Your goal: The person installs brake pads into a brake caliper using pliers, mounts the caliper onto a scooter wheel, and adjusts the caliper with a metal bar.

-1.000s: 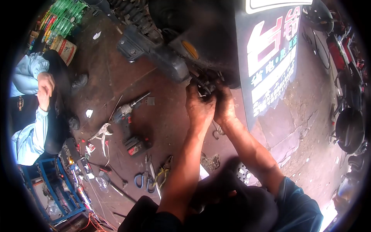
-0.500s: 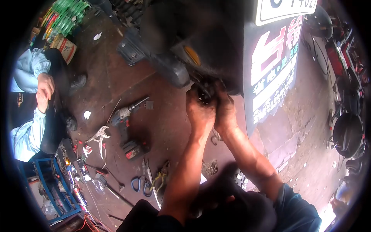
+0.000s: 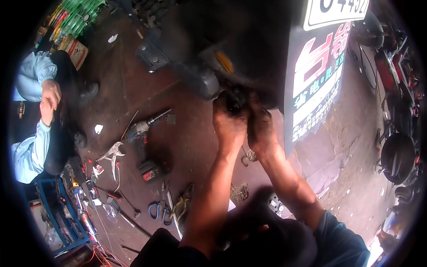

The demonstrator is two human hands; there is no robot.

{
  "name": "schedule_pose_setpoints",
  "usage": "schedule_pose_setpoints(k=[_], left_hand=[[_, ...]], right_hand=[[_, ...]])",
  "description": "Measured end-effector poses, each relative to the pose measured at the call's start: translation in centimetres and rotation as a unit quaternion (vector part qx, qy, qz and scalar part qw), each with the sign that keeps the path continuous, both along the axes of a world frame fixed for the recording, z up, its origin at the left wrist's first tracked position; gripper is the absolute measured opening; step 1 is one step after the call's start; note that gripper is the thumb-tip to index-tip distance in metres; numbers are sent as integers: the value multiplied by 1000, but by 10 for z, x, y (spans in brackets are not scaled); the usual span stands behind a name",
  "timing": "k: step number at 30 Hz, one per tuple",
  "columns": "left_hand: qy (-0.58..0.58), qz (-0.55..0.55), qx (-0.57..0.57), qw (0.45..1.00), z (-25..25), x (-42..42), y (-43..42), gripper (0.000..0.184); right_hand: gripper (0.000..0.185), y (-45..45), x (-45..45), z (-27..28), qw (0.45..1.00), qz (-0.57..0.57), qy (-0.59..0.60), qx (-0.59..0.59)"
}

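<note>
My left hand (image 3: 229,122) and my right hand (image 3: 261,127) are side by side under the rear of a dark vehicle (image 3: 253,49). The fingers of both curl round a small black part (image 3: 235,99) below an orange reflector (image 3: 223,62). Shadow hides the fingertips and the exact shape of the part, so I cannot name it. Just right of my hands hangs a mud flap (image 3: 311,84) printed with large characters, under a white number plate (image 3: 338,12).
On the floor to the left lie a cordless drill (image 3: 144,127), locking pliers (image 3: 113,153), blue-handled scissors (image 3: 161,209) and yellow-handled pliers (image 3: 181,208). A seated person in light blue sleeves (image 3: 33,153) is at the far left, by a blue tool rack (image 3: 58,213). Vehicle parts (image 3: 399,158) line the right side.
The view has shifted slightly, with the mud flap and plate appearing a little further right. Both hands stay at the black part, with only a small change in pose.
</note>
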State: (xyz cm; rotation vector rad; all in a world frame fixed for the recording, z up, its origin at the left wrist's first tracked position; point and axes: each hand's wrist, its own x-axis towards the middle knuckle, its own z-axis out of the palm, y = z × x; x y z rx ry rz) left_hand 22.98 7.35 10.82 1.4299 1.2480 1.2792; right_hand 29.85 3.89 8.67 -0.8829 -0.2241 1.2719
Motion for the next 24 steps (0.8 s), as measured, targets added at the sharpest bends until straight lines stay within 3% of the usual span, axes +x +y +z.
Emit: schedule_pose_setpoints(k=[6, 9, 12, 15, 18, 24], left_hand=[[92, 30, 81, 992, -5, 5, -3, 34], [-2, -33, -36, 999, 0, -3, 2, 35], [-34, 4, -12, 999, 3, -2, -7, 34], [32, 41, 84, 995, -11, 1, -4, 35], [94, 26, 70, 993, -4, 1, -5, 38], [3, -38, 40, 998, -7, -29, -7, 31]], right_hand=[[47, 10, -2, -8, 999, -31, 29, 23], [43, 10, -4, 2, 999, -36, 11, 30], [37, 14, -10, 23, 997, -68, -17, 13], [25, 18, -12, 26, 996, -66, 46, 29], [25, 22, -8, 18, 993, -52, 95, 40], [23, 19, -13, 37, 998, -43, 45, 8]])
